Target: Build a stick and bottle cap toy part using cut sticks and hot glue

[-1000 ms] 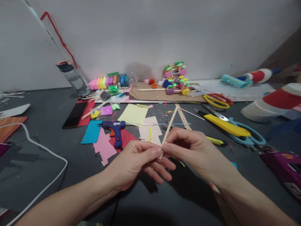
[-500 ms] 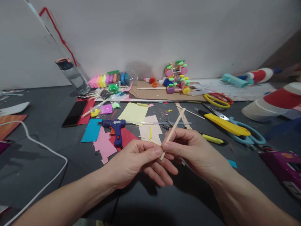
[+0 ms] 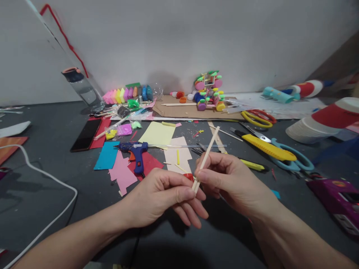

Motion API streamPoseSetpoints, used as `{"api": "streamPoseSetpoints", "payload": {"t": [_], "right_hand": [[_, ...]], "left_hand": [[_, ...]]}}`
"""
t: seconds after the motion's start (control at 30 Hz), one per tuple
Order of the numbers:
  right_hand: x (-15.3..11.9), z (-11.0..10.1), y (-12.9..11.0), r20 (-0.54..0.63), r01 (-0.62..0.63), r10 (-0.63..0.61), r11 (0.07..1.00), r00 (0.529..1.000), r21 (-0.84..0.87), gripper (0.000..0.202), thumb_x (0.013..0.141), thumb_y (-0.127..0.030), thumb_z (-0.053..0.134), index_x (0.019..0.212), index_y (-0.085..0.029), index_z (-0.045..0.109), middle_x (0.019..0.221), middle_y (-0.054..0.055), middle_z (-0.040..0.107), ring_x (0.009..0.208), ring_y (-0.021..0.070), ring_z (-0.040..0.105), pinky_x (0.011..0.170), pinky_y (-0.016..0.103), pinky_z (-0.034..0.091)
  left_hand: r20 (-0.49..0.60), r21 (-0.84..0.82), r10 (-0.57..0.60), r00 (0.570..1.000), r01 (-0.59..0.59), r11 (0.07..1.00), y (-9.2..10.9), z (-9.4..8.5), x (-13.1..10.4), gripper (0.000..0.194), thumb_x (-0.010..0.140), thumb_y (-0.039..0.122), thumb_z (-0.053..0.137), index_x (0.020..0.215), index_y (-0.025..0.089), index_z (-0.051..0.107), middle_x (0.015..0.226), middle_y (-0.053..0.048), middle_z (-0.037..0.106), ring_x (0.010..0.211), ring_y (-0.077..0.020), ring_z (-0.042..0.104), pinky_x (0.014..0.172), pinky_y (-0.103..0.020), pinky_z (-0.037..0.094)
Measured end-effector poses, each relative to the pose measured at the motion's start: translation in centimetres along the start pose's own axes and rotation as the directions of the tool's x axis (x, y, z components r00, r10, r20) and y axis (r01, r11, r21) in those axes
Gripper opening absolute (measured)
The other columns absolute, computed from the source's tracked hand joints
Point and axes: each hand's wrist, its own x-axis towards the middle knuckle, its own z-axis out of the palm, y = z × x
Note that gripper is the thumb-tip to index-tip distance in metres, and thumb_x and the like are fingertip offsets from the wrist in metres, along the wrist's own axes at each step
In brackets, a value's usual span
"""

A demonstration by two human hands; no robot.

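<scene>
A thin pale wooden stick (image 3: 208, 149) slants up and to the right in front of me. My right hand (image 3: 228, 177) pinches it along its lower half between thumb and fingers. The thumb and index finger of my left hand (image 3: 171, 196) close on the stick's bottom end, while the other fingers stay loosely extended below. At that end the wood looks doubled, as if a second short piece lies against it. A small red thing (image 3: 188, 176) shows just behind the fingertips; I cannot make out what it is.
A blue glue gun (image 3: 138, 153) lies on paper scraps at left, near a phone (image 3: 85, 136) and water bottle (image 3: 85, 89). Yellow cutter (image 3: 267, 147), blue-handled scissors (image 3: 305, 160) and paper cups (image 3: 304, 129) are at right. A colourful clay model (image 3: 209, 91) stands at the back.
The stick's lower end now looks doubled and the stick stands slightly steeper. The red thing has come into sight behind my fingertips. My left hand is a little lower, and the view has shifted slightly.
</scene>
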Motion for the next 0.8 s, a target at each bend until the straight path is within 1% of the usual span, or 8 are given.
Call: {"api": "streamPoseSetpoints", "payload": {"t": [0.13, 0.23, 0.3, 0.33, 0.43, 0.5, 0.63, 0.8], "right_hand": [[-0.02, -0.12, 0.00, -0.009, 0.006, -0.006, 1.000, 1.000, -0.010, 0.031, 0.076, -0.036, 0.085, 0.072, -0.015, 0.064, 0.059, 0.000, 0.064, 0.047, 0.0055, 0.045, 0.043, 0.016, 0.034], [-0.09, -0.10, 0.07, -0.020, 0.016, -0.016, 1.000, 1.000, -0.014, 0.033, 0.075, -0.038, 0.085, 0.069, -0.015, 0.062, 0.057, -0.002, 0.060, 0.045, 0.0051, 0.043, 0.042, 0.016, 0.032], [-0.19, -0.01, 0.10, -0.028, 0.016, -0.016, 1.000, 0.999, -0.017, 0.034, 0.073, -0.037, 0.087, 0.069, -0.016, 0.062, 0.056, -0.003, 0.058, 0.045, 0.0050, 0.043, 0.042, 0.016, 0.032], [-0.25, 0.06, 0.10, -0.031, 0.012, -0.013, 1.000, 0.999, -0.018, 0.033, 0.072, -0.037, 0.087, 0.069, -0.016, 0.062, 0.057, -0.003, 0.059, 0.045, 0.0052, 0.044, 0.042, 0.016, 0.033], [-0.41, 0.28, 0.05, -0.039, -0.002, 0.001, 1.000, 0.999, -0.022, 0.032, 0.073, -0.037, 0.087, 0.070, -0.016, 0.064, 0.062, -0.001, 0.063, 0.050, 0.0068, 0.052, 0.046, 0.016, 0.039], [-0.44, 0.38, 0.01, -0.044, -0.009, 0.008, 0.999, 0.999, -0.034, 0.033, 0.072, -0.038, 0.088, 0.068, -0.016, 0.063, 0.065, -0.001, 0.064, 0.053, 0.0077, 0.055, 0.049, 0.017, 0.043], [-0.36, 0.30, 0.05, -0.045, -0.012, 0.010, 0.998, 0.999, -0.056, 0.035, 0.076, -0.041, 0.084, 0.068, -0.016, 0.061, 0.063, 0.001, 0.064, 0.053, 0.0096, 0.057, 0.048, 0.018, 0.043], [-0.27, 0.09, 0.14, -0.018, -0.036, 0.035, 0.999, 0.999, -0.038, 0.036, 0.073, -0.041, 0.086, 0.069, -0.016, 0.060, 0.057, -0.002, 0.060, 0.045, 0.0055, 0.044, 0.042, 0.016, 0.032]], "left_hand": [[-0.005, 0.091, 0.021, 1.000, -0.021, 0.996, 0.40, 0.09, -0.31, 0.019, 0.089, 0.031, 0.069, 0.091, 0.013, 0.075, 0.081, -0.008, 0.079, 0.066, -0.0151, 0.075, 0.061, -0.022, 0.059], [-0.062, 0.268, 0.075, 0.995, -0.056, 0.962, 0.75, 0.26, -0.57, 0.013, 0.088, 0.025, 0.070, 0.091, 0.014, 0.076, 0.082, -0.007, 0.078, 0.069, -0.0124, 0.072, 0.062, -0.018, 0.056], [-0.082, 0.340, 0.100, 0.992, -0.066, 0.938, 0.76, 0.34, -0.64, 0.014, 0.089, 0.025, 0.068, 0.086, 0.014, 0.075, 0.079, -0.006, 0.077, 0.067, -0.0110, 0.070, 0.061, -0.017, 0.055], [-0.077, 0.331, 0.094, 0.993, -0.064, 0.942, 0.70, 0.36, -0.63, 0.017, 0.091, 0.028, 0.066, 0.086, 0.014, 0.074, 0.078, -0.006, 0.076, 0.066, -0.0111, 0.070, 0.060, -0.017, 0.054], [-0.036, 0.191, 0.036, 0.999, -0.029, 0.981, 0.42, 0.35, -0.49, 0.024, 0.094, 0.035, 0.062, 0.088, 0.014, 0.071, 0.077, -0.006, 0.075, 0.061, -0.0131, 0.071, 0.051, -0.018, 0.054], [-0.029, 0.155, 0.027, 0.999, -0.022, 0.988, 0.31, 0.34, -0.41, 0.024, 0.093, 0.035, 0.062, 0.087, 0.014, 0.070, 0.078, -0.006, 0.074, 0.060, -0.0130, 0.071, 0.049, -0.018, 0.054], [-0.067, 0.259, 0.056, 0.996, -0.037, 0.965, 0.38, 0.47, -0.48, 0.014, 0.089, 0.026, 0.066, 0.083, 0.014, 0.071, 0.078, -0.005, 0.075, 0.061, -0.0104, 0.069, 0.055, -0.017, 0.054], [-0.058, 0.374, 0.119, 0.991, -0.088, 0.923, 0.60, 0.65, -0.66, 0.018, 0.091, 0.022, 0.062, 0.078, 0.014, 0.073, 0.074, -0.004, 0.075, 0.060, -0.0095, 0.067, 0.059, -0.017, 0.055]]}}
